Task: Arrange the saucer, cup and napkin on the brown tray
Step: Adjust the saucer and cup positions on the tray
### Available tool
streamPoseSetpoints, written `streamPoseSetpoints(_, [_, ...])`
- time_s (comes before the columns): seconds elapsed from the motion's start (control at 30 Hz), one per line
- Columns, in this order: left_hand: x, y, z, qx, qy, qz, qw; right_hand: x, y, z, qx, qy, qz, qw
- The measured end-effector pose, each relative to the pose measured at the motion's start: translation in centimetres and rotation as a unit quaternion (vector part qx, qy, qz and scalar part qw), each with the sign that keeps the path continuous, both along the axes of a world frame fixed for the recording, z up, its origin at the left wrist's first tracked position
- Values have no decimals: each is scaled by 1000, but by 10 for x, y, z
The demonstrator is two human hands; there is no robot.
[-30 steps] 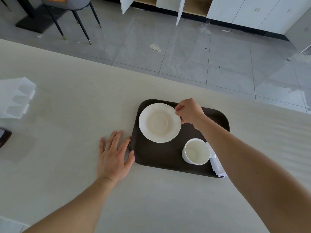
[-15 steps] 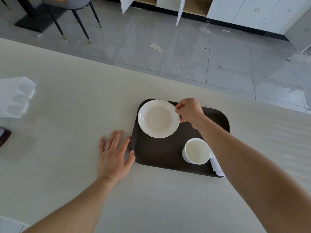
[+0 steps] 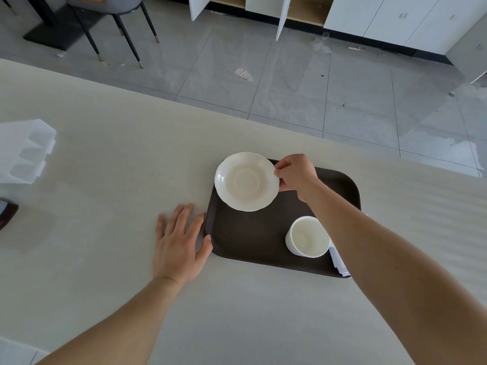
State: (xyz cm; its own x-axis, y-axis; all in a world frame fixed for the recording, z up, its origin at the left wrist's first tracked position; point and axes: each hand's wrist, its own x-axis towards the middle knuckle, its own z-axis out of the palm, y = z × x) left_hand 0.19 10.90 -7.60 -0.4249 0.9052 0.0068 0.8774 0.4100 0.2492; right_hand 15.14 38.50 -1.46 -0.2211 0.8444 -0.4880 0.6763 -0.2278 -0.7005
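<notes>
The right hand (image 3: 296, 172) has its fingers (image 3: 281, 172) clamped on the right rim of the round white ceramic saucer (image 3: 247, 181), thumb on top and the other fingers curled beneath, so the dish sits just to the left of the knuckles. The saucer is over the far left corner of the dark brown rounded-rectangle plastic tray (image 3: 253, 243), with its far edge reaching past the tray's rim; whether it rests on the tray or is held a little above it cannot be told. It faces up, hollow side showing, with a scalloped edge and a shallow ring in the middle. The tray lies on the pale beige surface (image 3: 105, 167) with its long side running left to right. Inside it, near the front right, a white cylindrical cup (image 3: 307, 237) stands upright and empty, mouth up. Just to the cup's right, a folded white paper napkin (image 3: 338, 262) lies at the tray's front right edge, mostly hidden by the right forearm. The left hand (image 3: 179, 243) lies flat on the surface, palm down, fingers spread apart and holding nothing, its thumb touching the tray's left rim. At the far left of the surface sits a translucent white plastic container (image 3: 25, 151).
</notes>
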Motion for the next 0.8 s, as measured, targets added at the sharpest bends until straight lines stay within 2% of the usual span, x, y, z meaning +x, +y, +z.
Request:
streamPoseSetpoints(0.33, [0, 1, 1, -7, 3, -1, 1000, -1, 1, -3, 3, 4, -11, 1000])
streamPoseSetpoints(0.53, [0, 0, 1, -2, 5, -2, 1000, 9, 0, 0, -26, 43, -8, 999])
streamPoseSetpoints(0.7, [0, 0, 1, -4, 4, -3, 1000, 38, 0, 15, 17, 41, 19, 999])
streamPoseSetpoints(0.8, [0, 0, 0, -8, 4, -2, 1000, 75, -9, 28, 48, 61, -12, 997])
